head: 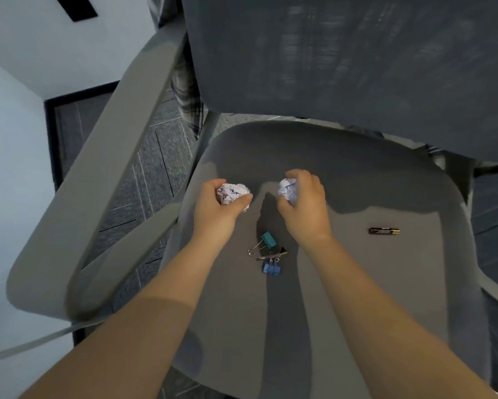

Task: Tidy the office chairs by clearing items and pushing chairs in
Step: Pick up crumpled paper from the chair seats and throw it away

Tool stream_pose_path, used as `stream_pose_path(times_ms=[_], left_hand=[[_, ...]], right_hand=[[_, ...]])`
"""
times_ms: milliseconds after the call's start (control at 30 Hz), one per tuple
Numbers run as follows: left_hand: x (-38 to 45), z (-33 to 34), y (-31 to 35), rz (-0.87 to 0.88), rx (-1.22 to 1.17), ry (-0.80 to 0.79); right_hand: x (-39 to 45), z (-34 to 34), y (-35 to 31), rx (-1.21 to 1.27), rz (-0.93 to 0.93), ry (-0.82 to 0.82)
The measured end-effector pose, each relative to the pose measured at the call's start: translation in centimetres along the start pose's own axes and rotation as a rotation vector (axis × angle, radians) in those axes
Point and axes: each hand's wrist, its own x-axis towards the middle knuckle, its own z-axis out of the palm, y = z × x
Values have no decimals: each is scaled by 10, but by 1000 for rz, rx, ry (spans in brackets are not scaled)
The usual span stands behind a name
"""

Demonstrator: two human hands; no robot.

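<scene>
A grey office chair fills the view, its seat (357, 283) below me and its dark mesh backrest (342, 53) beyond. My left hand (213, 211) grips a crumpled white paper ball (233, 192) just above the seat. My right hand (305, 208) grips a second crumpled paper ball (288, 189) beside it. Between my wrists, three binder clips lie on the seat: a teal one (268, 239), a black one (282, 251) and a blue one (271, 268). A black battery (384, 231) lies on the seat to the right.
The chair's grey left armrest (103, 168) curves along the left side. Patterned grey carpet (152, 168) shows beneath it. A white wall (11, 168) with a dark doorway (69, 125) stands at the left. Someone's plaid trouser leg (187, 90) shows behind the backrest.
</scene>
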Motion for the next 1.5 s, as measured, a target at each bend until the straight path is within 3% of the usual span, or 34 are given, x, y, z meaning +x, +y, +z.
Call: stream_pose_path(times_ms=[400, 733, 967, 1167, 1500], left_hand=[[-130, 53, 105, 107, -56, -250], [-328, 118, 146, 295, -50, -602], [-464, 193, 127, 322, 12, -935], [-558, 246, 95, 262, 236, -1243], [-668, 329, 7, 315, 635, -1436]], right_hand=[[-108, -170, -39, 349, 72, 297], [-308, -325, 4, 361, 150, 652], [-461, -393, 77, 304, 428, 915], [-570, -413, 127, 325, 659, 1140], [-687, -415, 223, 649, 884, 1343]])
